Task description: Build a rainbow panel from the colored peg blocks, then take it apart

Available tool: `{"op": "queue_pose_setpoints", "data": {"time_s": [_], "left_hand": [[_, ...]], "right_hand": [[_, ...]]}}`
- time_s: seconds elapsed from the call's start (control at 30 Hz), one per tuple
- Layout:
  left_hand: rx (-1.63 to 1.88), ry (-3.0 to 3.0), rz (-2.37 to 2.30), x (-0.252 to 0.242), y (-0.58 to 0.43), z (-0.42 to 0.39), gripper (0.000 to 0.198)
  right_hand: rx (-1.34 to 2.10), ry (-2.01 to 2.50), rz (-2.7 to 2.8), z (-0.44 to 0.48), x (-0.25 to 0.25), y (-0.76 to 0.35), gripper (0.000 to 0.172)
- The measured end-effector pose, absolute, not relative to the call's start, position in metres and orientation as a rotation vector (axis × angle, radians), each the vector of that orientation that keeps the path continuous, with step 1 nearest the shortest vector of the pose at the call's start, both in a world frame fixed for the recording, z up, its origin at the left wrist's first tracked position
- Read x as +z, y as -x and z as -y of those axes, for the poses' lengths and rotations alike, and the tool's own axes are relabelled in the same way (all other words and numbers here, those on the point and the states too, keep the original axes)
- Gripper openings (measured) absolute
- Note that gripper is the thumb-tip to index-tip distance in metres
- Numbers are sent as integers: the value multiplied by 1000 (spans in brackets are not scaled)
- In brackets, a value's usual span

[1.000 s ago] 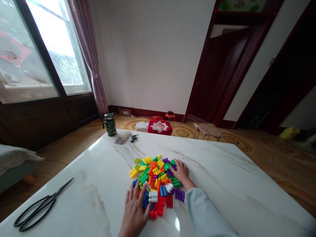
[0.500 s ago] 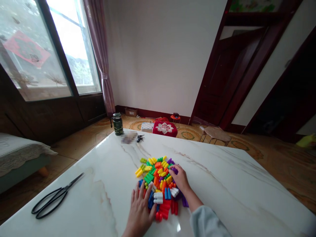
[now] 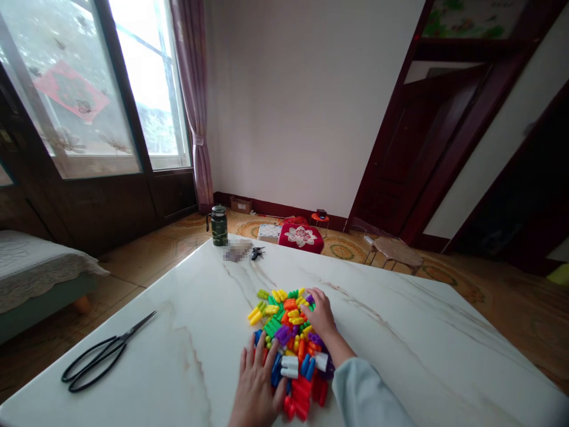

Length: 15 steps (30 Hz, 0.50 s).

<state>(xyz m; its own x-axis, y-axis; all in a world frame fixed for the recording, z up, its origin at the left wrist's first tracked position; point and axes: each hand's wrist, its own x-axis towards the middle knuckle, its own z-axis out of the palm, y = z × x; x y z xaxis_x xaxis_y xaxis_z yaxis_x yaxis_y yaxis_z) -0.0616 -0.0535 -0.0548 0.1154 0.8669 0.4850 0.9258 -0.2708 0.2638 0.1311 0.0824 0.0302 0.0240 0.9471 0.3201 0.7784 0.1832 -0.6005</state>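
Note:
A heap of bright plastic pieces (image 3: pixel 288 330) in red, orange, yellow, green, blue, purple and white lies on the white marbled table (image 3: pixel 178 362). My left hand (image 3: pixel 259 379) rests at the heap's near left edge, fingers spread, beside the white piece (image 3: pixel 290 366) and some blue ones. At the far right side of the heap is my right hand (image 3: pixel 319 312), its fingers apart and reaching over the pieces, with a purple one near the fingertips. A purple piece (image 3: pixel 283 335) lies on top in the middle.
Black-handled scissors (image 3: pixel 109 356) lie at the table's left. Near the far corner stand a camouflage bottle (image 3: pixel 219 226), a blurred-out item (image 3: pixel 237 250) and small black clippers (image 3: pixel 256 253). Beyond are a red covered stool (image 3: pixel 301 237) and a brown stool (image 3: pixel 395 252).
My right hand has shifted toward the far edge of the heap. A purple piece now lies in the middle of the heap, and pieces at the right have moved. The view has shifted slightly.

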Motion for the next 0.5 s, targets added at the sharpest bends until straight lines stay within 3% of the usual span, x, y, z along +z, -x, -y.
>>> {"op": "queue_pose_setpoints", "data": {"time_s": [0.07,0.13,0.5], "left_hand": [[-873,2267,1845,-50,61,55,67],[-867,2272,1866,-46,60,56,67],[-820,2330,1937,-37,60,58,62]], "right_hand": [[331,1890,1877,-95,25,-134,58],[381,1999,1965,-102,23,-133,60],[567,1786,1953,-97,28,-122,21]]}}
